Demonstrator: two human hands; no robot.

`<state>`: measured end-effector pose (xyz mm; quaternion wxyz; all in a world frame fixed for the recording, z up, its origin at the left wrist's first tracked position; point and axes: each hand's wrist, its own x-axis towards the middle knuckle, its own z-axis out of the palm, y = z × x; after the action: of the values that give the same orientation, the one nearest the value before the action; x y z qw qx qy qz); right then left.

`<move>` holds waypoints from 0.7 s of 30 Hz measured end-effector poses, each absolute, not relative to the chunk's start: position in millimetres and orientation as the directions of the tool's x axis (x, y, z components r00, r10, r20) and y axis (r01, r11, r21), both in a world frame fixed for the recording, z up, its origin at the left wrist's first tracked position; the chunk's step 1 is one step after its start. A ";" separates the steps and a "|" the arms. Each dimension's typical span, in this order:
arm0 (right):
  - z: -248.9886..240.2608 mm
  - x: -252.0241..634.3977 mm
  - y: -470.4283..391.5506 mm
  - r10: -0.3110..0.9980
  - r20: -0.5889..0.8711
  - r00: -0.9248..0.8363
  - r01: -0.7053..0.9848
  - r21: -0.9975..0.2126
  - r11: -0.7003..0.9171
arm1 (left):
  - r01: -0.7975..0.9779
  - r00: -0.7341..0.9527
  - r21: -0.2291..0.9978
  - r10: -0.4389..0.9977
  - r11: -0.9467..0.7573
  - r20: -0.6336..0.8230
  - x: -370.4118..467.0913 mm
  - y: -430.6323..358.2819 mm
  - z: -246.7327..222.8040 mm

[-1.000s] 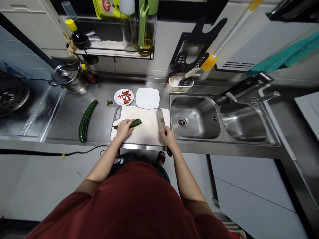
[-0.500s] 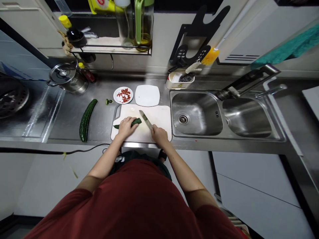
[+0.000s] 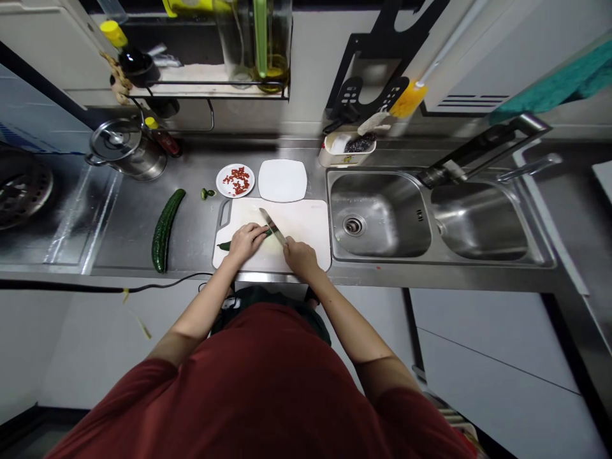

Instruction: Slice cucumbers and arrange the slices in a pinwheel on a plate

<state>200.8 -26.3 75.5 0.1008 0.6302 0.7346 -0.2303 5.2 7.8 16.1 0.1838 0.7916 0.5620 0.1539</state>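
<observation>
On the white cutting board (image 3: 306,223) lies a dark green cucumber (image 3: 224,245), its thin end poking out to the left of my left hand (image 3: 246,243). That hand is closed over the cucumber and presses it to the board. My right hand (image 3: 300,258) grips the handle of a knife (image 3: 272,224). The blade slants up and to the left, at the cucumber's right end by my left fingertips; whether it has cut in, I cannot tell. A second, whole cucumber (image 3: 166,229) rests on the steel counter to the left.
Behind the board stand a plate of chopped red pieces (image 3: 236,181) and a white square plate (image 3: 282,180). Small green cucumber ends (image 3: 207,193) lie left of them. A lidded pot (image 3: 127,150) is at the back left, a double sink (image 3: 382,213) to the right.
The knife has moved left, from beside the cucumber to its right end. My left hand stays on the cucumber, and the view has shifted slightly.
</observation>
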 end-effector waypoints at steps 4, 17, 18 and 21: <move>77.7 200.4 -25.3 0.874 -0.444 -0.200 0.971 -0.211 0.115 | 0.822 0.338 0.468 0.939 -0.324 0.056 3.5 9.3 12.1; 72.8 199.9 -25.8 0.876 -0.430 -0.221 0.968 -0.207 0.142 | 0.819 0.363 0.449 0.929 -0.358 0.078 2.3 9.3 9.1; 72.5 200.8 -26.3 0.873 -0.433 -0.225 0.967 -0.207 0.147 | 0.820 0.362 0.447 0.929 -0.358 0.079 2.4 9.1 8.7; 72.6 206.2 -28.7 0.854 -0.462 -0.239 0.964 -0.217 0.153 | 0.825 0.356 0.445 0.932 -0.350 0.074 2.9 8.8 7.5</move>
<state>206.2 -28.7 72.6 0.1158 0.6058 0.7503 -0.2379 2.9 8.8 7.5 0.1681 0.8059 0.5448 0.1593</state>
